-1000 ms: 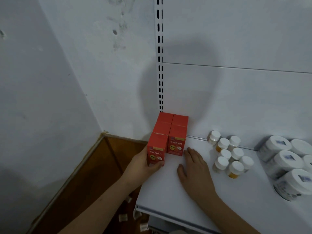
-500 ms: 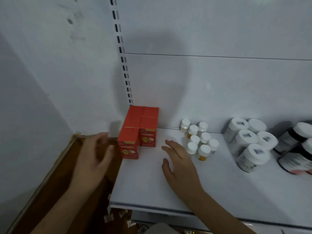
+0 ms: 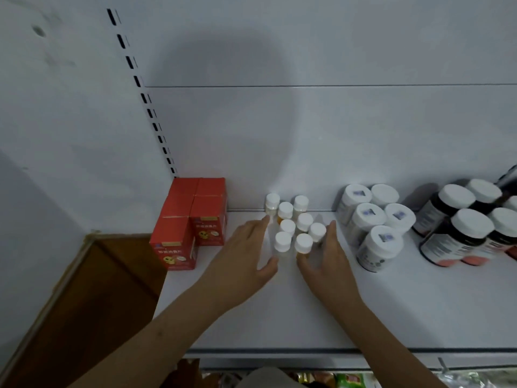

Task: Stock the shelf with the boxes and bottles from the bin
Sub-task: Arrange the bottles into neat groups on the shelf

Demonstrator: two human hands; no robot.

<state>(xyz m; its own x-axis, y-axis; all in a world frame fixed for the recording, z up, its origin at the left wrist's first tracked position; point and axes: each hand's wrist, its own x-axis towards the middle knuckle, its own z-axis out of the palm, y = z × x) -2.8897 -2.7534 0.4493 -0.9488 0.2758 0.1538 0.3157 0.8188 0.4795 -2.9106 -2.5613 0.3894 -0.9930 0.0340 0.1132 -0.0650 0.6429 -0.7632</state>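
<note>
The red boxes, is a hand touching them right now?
No, the red boxes stand alone at the shelf's left end, while both hands flank the small white-capped bottles.

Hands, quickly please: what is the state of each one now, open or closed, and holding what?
Left hand: open, fingers straight against the left side of the small white-capped bottles.
Right hand: open, cupping the cluster's right side.

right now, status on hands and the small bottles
Left hand and right hand open, cupping small bottles from both sides. Bottles upright on shelf. Nothing in the way.
</note>
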